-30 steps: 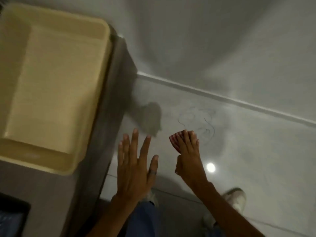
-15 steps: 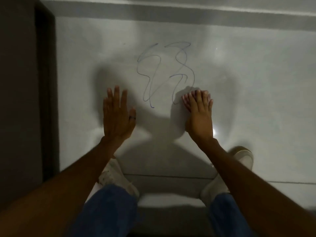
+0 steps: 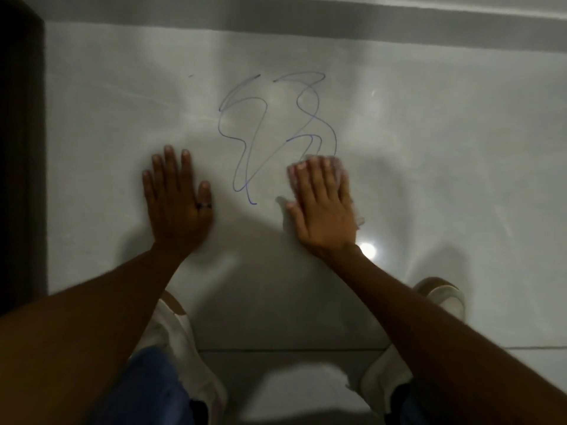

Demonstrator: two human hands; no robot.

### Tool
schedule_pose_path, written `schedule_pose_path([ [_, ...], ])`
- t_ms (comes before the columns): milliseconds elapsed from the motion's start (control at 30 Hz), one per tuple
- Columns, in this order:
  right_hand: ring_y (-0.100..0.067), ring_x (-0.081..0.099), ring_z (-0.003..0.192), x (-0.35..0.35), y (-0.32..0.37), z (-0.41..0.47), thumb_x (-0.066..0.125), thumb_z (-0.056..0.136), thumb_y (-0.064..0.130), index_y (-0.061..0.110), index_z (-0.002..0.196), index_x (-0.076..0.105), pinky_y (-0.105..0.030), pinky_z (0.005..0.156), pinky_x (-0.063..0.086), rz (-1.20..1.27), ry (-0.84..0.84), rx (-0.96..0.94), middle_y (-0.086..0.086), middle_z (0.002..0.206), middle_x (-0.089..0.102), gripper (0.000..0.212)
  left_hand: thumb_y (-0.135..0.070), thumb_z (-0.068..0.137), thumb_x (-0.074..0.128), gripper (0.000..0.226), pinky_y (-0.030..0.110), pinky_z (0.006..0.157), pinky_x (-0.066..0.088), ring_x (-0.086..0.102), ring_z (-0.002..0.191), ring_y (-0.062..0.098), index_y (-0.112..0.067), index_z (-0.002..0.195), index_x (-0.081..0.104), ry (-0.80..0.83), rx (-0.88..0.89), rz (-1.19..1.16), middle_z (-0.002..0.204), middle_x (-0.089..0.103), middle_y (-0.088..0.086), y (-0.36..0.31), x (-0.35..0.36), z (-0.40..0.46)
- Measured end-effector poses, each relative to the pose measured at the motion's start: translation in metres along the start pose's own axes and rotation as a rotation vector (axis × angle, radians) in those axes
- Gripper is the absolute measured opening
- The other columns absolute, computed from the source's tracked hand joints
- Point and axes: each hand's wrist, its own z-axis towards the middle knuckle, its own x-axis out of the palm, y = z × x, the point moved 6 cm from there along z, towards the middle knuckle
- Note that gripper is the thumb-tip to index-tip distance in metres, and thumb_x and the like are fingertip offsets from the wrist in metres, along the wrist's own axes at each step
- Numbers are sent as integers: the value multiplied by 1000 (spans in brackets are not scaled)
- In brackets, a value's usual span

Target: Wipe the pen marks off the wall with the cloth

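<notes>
Blue pen marks (image 3: 276, 130) loop across the glossy white wall (image 3: 429, 133) in front of me. My right hand (image 3: 322, 207) lies flat on a pinkish cloth (image 3: 336, 165) and presses it to the wall, at the lower right end of the scribble. The cloth shows only around my fingers and along the outer edge of the palm. My left hand (image 3: 176, 200) rests flat on the wall to the left of the marks, fingers spread, a ring on one finger, nothing in it.
A dark door frame (image 3: 18, 148) runs down the left edge. A grey band (image 3: 306, 13) crosses the wall at the top. Below my arms are my white shoes (image 3: 441, 297) and blue trousers (image 3: 147, 391) on the tiled floor.
The view swung from a cream tray and the floor to face the wall. Both hands went flat on the wall; the right hand slid the cloth up to the scribble's lower right end.
</notes>
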Motion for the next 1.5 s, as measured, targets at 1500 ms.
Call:
schedule_pose_path([
  [1500,-33,-3,168,-54,-26,171,17,111,56,27,170,8,-57,137,3,30,-45,205,-6,181,4,67,-45,110,37,68,60,133,17,24,164,42,-13,170,29,3,-19,-46,177,25,20,-4,-7,3],
])
